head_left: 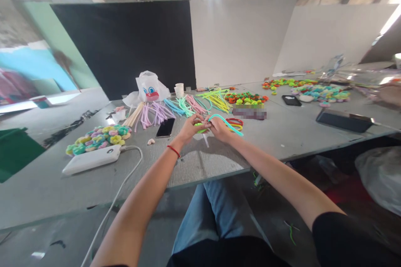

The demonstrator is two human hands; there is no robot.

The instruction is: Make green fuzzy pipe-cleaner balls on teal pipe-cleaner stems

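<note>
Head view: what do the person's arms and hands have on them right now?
The left hand and right hand are bare, without gloves. A thin red cord bracelet circles the left wrist. The forearms are uncovered, and a black sleeve shows on the right arm.

Pipe cleaners (188, 106) lie behind the left hand (191, 128) (smartphone (165, 127) beside it) on the table (275, 133).
</note>
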